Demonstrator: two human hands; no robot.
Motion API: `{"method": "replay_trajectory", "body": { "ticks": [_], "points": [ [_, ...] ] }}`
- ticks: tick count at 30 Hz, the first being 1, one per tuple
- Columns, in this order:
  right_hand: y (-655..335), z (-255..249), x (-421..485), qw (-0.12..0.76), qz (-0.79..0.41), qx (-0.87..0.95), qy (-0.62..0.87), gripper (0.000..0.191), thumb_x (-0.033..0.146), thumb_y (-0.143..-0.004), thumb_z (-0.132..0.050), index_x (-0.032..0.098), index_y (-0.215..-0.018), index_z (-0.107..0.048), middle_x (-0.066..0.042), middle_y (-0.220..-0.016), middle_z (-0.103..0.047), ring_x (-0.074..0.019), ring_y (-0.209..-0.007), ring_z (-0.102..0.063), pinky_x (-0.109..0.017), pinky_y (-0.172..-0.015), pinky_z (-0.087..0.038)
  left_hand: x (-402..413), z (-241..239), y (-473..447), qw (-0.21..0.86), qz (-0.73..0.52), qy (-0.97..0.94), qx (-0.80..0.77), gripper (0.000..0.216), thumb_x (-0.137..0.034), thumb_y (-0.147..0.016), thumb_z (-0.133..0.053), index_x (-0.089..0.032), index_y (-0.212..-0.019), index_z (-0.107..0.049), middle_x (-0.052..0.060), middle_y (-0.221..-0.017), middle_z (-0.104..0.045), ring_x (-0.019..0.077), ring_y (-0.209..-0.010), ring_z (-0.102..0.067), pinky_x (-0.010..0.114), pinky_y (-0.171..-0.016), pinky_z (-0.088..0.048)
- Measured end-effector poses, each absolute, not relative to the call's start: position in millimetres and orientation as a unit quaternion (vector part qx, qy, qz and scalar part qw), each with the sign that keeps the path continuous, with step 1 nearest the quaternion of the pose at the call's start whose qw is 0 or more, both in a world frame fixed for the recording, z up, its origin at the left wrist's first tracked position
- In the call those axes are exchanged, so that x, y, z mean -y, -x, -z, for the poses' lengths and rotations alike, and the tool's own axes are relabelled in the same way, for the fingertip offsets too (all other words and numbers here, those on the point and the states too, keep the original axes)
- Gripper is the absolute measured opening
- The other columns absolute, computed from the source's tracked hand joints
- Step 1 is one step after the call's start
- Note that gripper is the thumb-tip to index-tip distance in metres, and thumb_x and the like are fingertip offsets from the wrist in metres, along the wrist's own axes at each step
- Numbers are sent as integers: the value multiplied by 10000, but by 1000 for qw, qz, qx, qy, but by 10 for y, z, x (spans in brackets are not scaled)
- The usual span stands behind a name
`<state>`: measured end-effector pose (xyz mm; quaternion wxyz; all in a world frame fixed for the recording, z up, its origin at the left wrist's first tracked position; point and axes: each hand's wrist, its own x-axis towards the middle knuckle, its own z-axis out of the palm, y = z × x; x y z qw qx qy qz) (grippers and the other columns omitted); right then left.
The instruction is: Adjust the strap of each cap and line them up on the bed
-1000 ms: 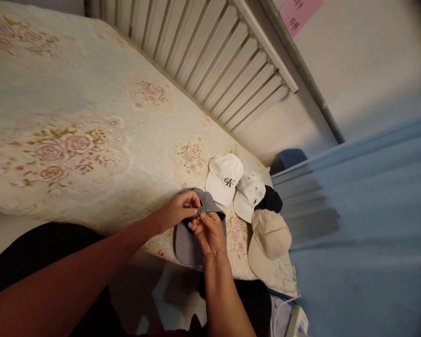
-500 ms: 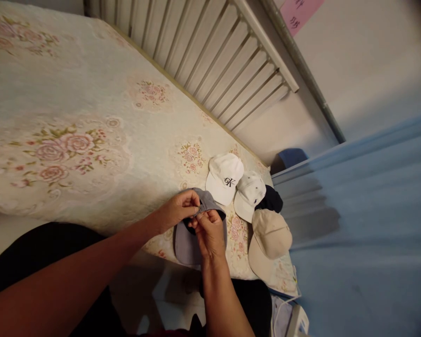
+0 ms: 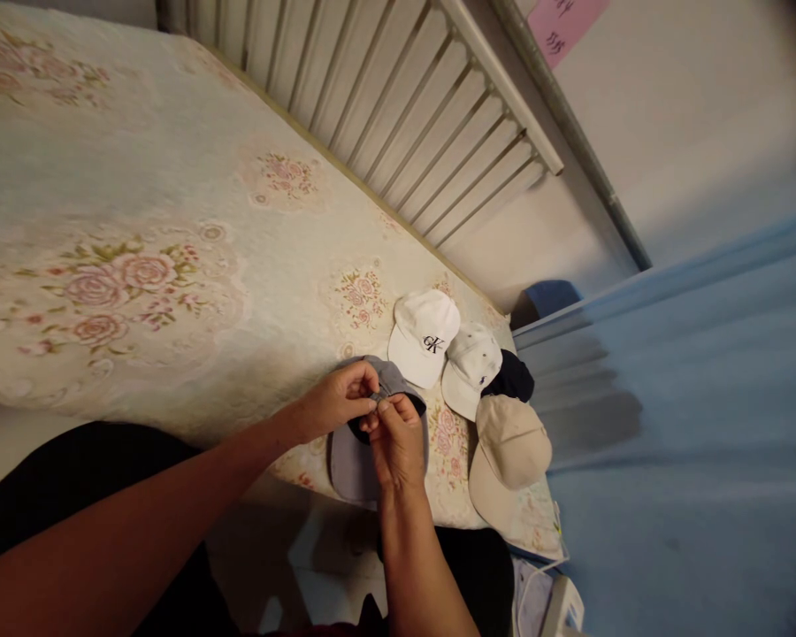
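Grey cloth cap [image 3: 353,460] lies at the floral quilted mattress [image 3: 172,221] edge; I see left hand [image 3: 335,402] and right hand [image 3: 398,442] pinching its strap. White slatted rail [image 3: 398,97], blue curtain [image 3: 690,425] beyond.

The grey cap [image 3: 355,456] is partly covered by the left hand [image 3: 335,402] and right hand [image 3: 398,442], so its back strap, pinched between the fingertips, is too small to make out. The dark cap [image 3: 514,379] shows only as a sliver, buried under the white dotted cap [image 3: 468,367] and the beige cap [image 3: 508,451]. The pink note [image 3: 563,26] on the wall is cut by the top edge, its writing unreadable. The bed [image 3: 139,177] runs off the left edge. A white device [image 3: 561,610] at the bottom edge is cut off. The top right corner is dark and blurred.
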<state>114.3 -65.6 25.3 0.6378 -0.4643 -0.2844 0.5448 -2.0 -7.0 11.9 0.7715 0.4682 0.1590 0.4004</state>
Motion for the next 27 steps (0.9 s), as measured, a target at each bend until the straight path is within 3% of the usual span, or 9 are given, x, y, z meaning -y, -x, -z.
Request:
{"method": "replay_trajectory", "body": {
  "ticks": [27],
  "points": [
    [-1092, -266, 678, 615, -531, 303, 498, 181, 209, -663, -734, 180, -704, -560, 73, -524, -537, -72, -476, -490, -217, -539, -419, 66, -122, 54, 798, -383, -433, -170, 182, -118, -656, -590, -191, -745, -449, -64, -540, -589, 107, -480, -569, 236, -513, -447]
  ]
}}
